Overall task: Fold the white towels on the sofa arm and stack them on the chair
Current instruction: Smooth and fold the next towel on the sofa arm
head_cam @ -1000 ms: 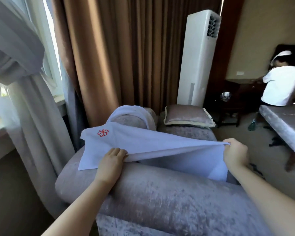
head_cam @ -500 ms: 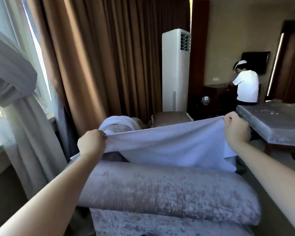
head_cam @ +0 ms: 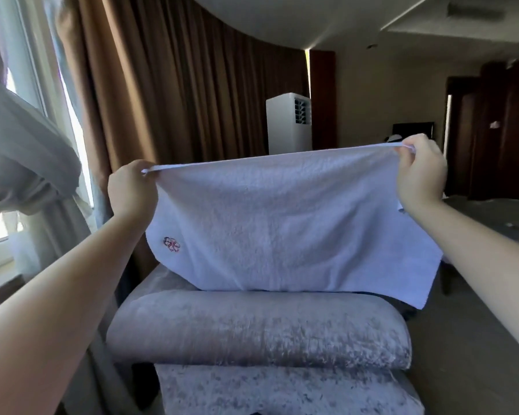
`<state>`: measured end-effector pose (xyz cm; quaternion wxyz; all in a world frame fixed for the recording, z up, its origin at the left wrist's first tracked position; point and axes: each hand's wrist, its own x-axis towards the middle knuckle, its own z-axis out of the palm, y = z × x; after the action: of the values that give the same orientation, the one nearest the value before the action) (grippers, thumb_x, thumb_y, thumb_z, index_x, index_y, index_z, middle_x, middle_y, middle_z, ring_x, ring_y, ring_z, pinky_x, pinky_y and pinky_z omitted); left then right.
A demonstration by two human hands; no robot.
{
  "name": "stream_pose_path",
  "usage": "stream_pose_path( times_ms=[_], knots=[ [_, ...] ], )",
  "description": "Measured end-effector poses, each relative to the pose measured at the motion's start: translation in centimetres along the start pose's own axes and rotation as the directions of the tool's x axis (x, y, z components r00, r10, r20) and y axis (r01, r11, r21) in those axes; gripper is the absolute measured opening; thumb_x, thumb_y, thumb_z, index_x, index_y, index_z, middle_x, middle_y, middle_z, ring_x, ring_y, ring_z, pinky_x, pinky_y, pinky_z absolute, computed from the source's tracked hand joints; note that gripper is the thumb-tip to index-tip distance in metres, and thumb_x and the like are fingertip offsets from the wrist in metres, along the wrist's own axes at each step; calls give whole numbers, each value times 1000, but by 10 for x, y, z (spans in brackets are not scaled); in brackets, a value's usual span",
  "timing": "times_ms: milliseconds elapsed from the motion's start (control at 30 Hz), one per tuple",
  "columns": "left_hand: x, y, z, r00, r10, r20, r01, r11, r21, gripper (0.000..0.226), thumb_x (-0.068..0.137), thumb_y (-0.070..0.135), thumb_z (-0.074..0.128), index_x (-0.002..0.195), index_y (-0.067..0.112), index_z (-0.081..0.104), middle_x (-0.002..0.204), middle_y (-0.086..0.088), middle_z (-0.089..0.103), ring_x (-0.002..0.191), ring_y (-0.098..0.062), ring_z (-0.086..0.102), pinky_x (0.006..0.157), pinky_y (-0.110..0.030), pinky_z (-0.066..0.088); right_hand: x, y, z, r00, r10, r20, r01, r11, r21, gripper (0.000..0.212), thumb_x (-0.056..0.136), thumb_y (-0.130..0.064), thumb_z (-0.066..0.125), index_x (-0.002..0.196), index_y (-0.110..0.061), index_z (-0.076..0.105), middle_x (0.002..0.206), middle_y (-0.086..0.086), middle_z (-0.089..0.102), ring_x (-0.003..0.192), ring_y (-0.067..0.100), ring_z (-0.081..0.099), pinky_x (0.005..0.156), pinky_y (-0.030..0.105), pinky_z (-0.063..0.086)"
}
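**White towel being held up, stretched between two hands above the sofa arm**

A white, rectangular terry-cloth towel point(head_cam: 282, 223) is hanging spread in the air at the centre of the view. It is just above the grey, rounded, crushed-velvet sofa arm point(head_cam: 258, 327) at 6 o'clock. Whether its lower hem is touching the velvet cannot be told. A small red embroidered flower emblem point(head_cam: 171, 244) is showing near the towel's 8 o'clock corner. The 4 o'clock corner is drooping past the sofa arm's right end.

The left hand point(head_cam: 132, 190) is pinching the top hem at the towel's 10 o'clock corner. Its fingers are curling together round the edge, and the fingertips are hiding behind the cloth. The right hand point(head_cam: 420, 172) is pinching the 2 o'clock corner, with thumb and fingers pressing on a thin band of hem. Both forearms are running out of frame, at 7 and 5 o'clock.

The towel is hiding whatever lies behind it, including the lower part of a tall white boxy air-conditioning unit point(head_cam: 288, 124) at 12 o'clock. Brown pleated curtains point(head_cam: 192, 94) are filling 11 o'clock. A pale grey gathered sheer curtain point(head_cam: 27, 151) at 9 o'clock is being cut off by the frame edge. At 3 o'clock a grey flat surface point(head_cam: 498, 214) is lying partly behind the right forearm, too dim to identify.
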<state>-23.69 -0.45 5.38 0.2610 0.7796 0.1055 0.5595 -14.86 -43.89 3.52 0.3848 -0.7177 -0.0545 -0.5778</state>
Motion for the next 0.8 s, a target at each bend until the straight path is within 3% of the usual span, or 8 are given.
stream_pose_path(
  times_ms=[133, 267, 400, 500, 600, 700, 800],
  knots=[
    [11, 26, -30, 994, 15, -107, -17, 1000, -14, 29, 95, 12, 48, 112, 10, 71, 108, -15, 70, 102, -32, 59, 71, -24, 32, 17, -26, -25, 994, -87, -72, 89, 996, 16, 21, 97, -10, 40, 103, -1, 58, 111, 18, 58, 99, 32, 52, 75, 24, 29],
    [32, 42, -52, 974, 112, -198, -107, 994, 36, 30, 93, 9, 45, 105, 7, 72, 90, -19, 65, 82, -31, 51, 66, -26, 27, 32, -42, -40, 979, -129, -156, 137, 990, 42, 22, 95, -8, 40, 103, 0, 58, 110, 19, 58, 102, 35, 52, 80, 24, 31],
    [52, 49, -56, 958, 146, -246, -129, 988, 85, 27, 87, 4, 43, 93, 2, 69, 79, -14, 56, 75, -25, 45, 65, -29, 23, 41, -46, -43, 976, -163, -147, 163, 987, -9, 22, 95, -8, 40, 104, 1, 58, 110, 22, 57, 104, 37, 49, 85, 28, 30],
    [47, 40, -43, 977, 144, -158, -121, 982, 143, 21, 89, 3, 43, 84, 1, 63, 81, -13, 51, 80, -27, 47, 68, -29, 21, 28, -28, -29, 984, -167, -63, 164, 985, -48, 20, 96, -8, 40, 101, 0, 58, 107, 22, 58, 103, 38, 47, 89, 35, 31],
    [28, 15, -18, 996, 73, -50, -63, 983, 175, 22, 91, 1, 46, 98, -6, 66, 96, -24, 63, 93, -38, 56, 72, -36, 33, -1, 0, -5, 992, -110, 64, 115, 991, -73, 16, 97, -5, 43, 98, 0, 57, 101, 24, 58, 100, 39, 48, 85, 38, 32],
    [7, -19, 12, 999, -2, 53, -9, 978, 209, 24, 93, 4, 51, 108, -9, 66, 109, -29, 63, 105, -43, 56, 86, -44, 40, -33, 31, 23, 976, -38, 215, 65, 991, -119, 14, 97, -5, 46, 97, 0, 59, 99, 24, 59, 98, 40, 49, 80, 40, 34],
    [-9, -57, 42, 988, -55, 144, 11, 958, 286, 23, 92, 6, 54, 102, -11, 65, 105, -30, 63, 102, -44, 57, 84, -45, 42, -64, 60, 54, 935, 28, 355, 33, 986, -164, 14, 98, -8, 47, 95, -2, 60, 96, 20, 60, 97, 37, 48, 77, 39, 35]
  ],
)
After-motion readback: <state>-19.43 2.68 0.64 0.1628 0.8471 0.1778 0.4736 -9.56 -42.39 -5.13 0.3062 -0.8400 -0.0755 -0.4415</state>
